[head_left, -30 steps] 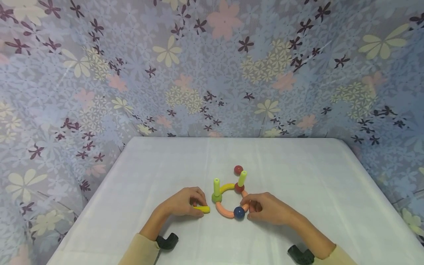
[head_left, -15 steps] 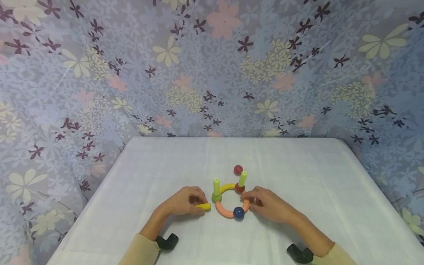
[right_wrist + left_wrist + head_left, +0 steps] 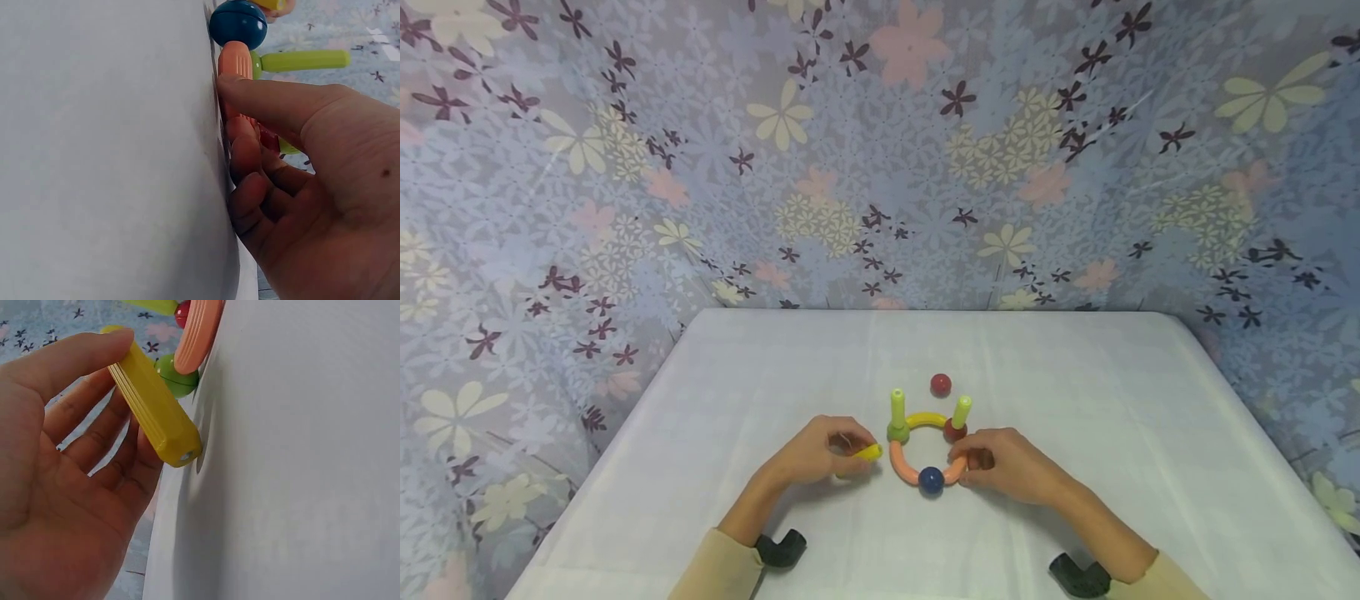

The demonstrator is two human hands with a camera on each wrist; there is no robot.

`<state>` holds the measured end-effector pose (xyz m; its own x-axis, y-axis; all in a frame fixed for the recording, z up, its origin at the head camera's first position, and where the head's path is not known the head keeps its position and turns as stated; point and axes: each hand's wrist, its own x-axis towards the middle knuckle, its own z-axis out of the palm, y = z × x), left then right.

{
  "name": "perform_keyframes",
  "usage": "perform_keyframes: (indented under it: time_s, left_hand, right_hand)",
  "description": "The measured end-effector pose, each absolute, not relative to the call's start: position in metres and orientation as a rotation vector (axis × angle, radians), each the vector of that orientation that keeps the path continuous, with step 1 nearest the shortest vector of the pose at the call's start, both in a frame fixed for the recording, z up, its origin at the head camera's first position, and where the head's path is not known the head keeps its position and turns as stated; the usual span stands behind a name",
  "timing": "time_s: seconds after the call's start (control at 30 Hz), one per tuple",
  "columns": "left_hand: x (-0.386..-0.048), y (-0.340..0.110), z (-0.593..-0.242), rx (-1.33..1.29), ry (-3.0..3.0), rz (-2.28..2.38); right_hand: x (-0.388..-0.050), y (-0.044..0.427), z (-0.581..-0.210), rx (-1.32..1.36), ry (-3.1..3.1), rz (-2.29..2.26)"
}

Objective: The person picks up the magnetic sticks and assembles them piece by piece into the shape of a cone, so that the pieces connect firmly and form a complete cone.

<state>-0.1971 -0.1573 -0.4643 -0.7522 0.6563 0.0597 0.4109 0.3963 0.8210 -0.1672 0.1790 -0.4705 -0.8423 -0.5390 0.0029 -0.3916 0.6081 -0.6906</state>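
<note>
My left hand [image 3: 820, 454] pinches a yellow ridged bar [image 3: 153, 403] between thumb and fingers, one end tilted up, just left of the toy ring. The ring has a blue ball [image 3: 931, 480] in front, a green ball [image 3: 898, 432] at left and a red ball [image 3: 955, 430] at right. A yellow curved bar [image 3: 927, 418] and two orange ones link them. Light-green sticks [image 3: 897, 408] stand on the green and red balls. My right hand [image 3: 1011, 467] grips the right orange curved bar [image 3: 234, 59], partly hidden by its fingers.
A loose red ball [image 3: 941, 385] lies behind the ring on the white-covered table [image 3: 775, 358]. A floral curtain [image 3: 880, 167] rises beyond the table's far edge. Dark wrist mounts [image 3: 781, 550] sit at both forearms.
The ring has turned clockwise as I look down: the blue ball went left, the green one away from me, the red one right. My left hand has raised and tilted the yellow bar.
</note>
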Motion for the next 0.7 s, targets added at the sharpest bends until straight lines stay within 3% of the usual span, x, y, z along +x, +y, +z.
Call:
perform_keyframes:
  time_s: [0.7]
  left_hand:
    - [-0.207, -0.131, -0.423, 0.984, 2.208, 1.368]
  right_hand:
    - [-0.17, 0.181, -0.473, -0.778, 2.564, -1.079]
